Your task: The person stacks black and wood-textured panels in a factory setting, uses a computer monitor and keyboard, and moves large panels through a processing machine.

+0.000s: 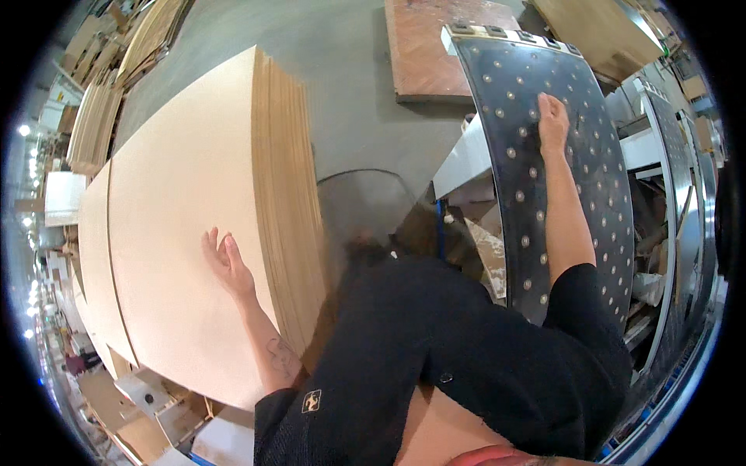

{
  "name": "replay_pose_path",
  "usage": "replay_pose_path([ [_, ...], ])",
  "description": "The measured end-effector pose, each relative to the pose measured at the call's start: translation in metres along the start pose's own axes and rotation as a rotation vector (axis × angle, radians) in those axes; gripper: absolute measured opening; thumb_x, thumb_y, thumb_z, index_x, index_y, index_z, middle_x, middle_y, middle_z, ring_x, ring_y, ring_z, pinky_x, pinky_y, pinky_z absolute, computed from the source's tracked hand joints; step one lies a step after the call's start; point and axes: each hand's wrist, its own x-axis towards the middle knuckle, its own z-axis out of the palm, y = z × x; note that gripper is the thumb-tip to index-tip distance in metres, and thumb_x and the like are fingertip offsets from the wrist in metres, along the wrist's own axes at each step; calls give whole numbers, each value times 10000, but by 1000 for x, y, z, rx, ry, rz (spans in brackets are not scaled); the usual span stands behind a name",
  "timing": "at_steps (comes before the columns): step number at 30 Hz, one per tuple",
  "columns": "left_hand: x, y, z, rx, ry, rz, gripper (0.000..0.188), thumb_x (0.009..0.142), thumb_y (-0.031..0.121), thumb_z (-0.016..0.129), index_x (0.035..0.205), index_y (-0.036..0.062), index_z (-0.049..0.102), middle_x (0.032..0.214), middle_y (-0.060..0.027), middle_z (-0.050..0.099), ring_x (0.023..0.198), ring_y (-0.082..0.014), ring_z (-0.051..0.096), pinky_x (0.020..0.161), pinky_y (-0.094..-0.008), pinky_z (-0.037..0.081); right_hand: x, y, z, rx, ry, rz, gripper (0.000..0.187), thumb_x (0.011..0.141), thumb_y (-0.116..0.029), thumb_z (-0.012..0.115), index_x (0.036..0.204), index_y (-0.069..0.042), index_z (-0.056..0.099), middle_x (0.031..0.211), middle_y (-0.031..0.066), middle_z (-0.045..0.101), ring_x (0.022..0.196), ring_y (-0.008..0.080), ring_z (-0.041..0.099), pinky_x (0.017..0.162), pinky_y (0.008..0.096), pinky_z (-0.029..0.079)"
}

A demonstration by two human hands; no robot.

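My left hand (228,261) is held over a tall stack of pale boards (179,171), its fingers apart and nothing in them. Whether it touches the top board I cannot tell. On the other side, my right arm reaches out across a black machine table (517,190) dotted with small round metal studs. My right hand (552,126) is over the far part of that table, its fingers curled in. No object shows in it, though its underside is hidden.
Between the stack and the table lies a grey floor with a dark cable (361,171). A reddish-brown panel (427,50) lies beyond the table. Further board stacks (97,124) stand at the far left. Right of the table is a metal frame (660,194) with offcuts in it.
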Motion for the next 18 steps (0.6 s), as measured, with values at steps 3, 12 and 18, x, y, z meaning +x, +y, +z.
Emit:
replay_pose_path([
  [3, 69, -1, 59, -38, -67, 28, 567, 1099, 214, 539, 1579, 9, 317, 1525, -181, 500, 1299, -288, 598, 1126, -440, 450, 46, 27, -8, -95, 213, 140, 686, 953, -494, 727, 1343, 56, 603, 1329, 216, 656, 1232, 284, 624, 1056, 377, 464],
  [12, 301, -24, 296, -382, -242, -44, 550, 1082, 182, 570, 1550, -11, 355, 1423, -187, 571, 1204, -243, 614, 1028, -371, 505, 159, 66, -14, -369, 652, 299, 976, 920, -672, 650, 1475, 107, 456, 1478, 277, 527, 1412, 383, 478, 1173, 447, 375],
  [18, 364, 123, 492, -331, -900, 103, 545, 1058, 114, 578, 1553, 11, 374, 1374, -176, 622, 1243, -262, 613, 1051, -383, 496, 205, 89, -26, -733, 630, 293, 1001, 943, -708, 574, 1466, 138, 462, 1539, 327, 453, 1481, 421, 382, 1235, 453, 279],
])
